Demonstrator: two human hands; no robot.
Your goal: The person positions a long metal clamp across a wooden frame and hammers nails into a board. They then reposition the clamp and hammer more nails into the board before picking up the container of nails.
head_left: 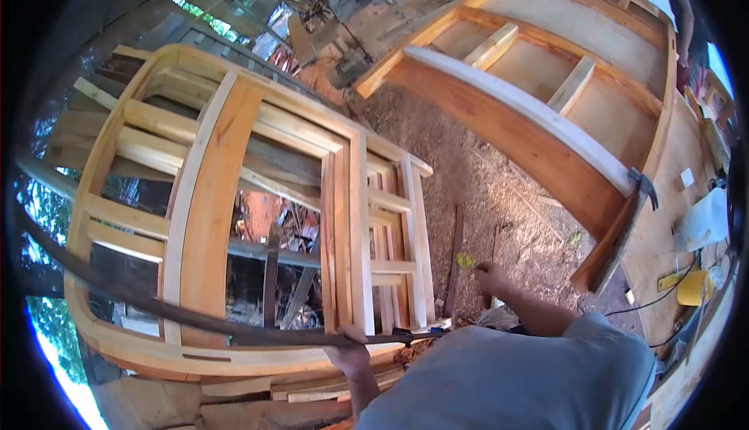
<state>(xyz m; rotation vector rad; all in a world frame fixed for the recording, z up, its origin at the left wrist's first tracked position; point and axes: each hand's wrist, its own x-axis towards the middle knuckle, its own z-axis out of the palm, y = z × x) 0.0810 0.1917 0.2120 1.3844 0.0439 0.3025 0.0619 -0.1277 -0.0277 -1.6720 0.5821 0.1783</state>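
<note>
My left hand (350, 354) is closed round a long dark bar (269, 335) at the near edge of a pale wooden frame (204, 364). The bar runs from the left across the frame toward my body. This frame has rounded corners, a wide middle board and several crosspieces. Out to the right, my right hand (493, 279) is held over the sawdust-covered ground with its fingers curled; what is in them, if anything, I cannot tell. A small yellow-green leaf (464, 260) shows just left of its fingers.
A second, larger wooden frame (499, 188) with panels stands at upper right, a hammer (644, 189) hooked on its near corner. A white container (701, 220), a yellow object (693, 288) and a black cable (654, 303) lie at right. Timber pieces (312, 389) are stacked beneath the pale frame.
</note>
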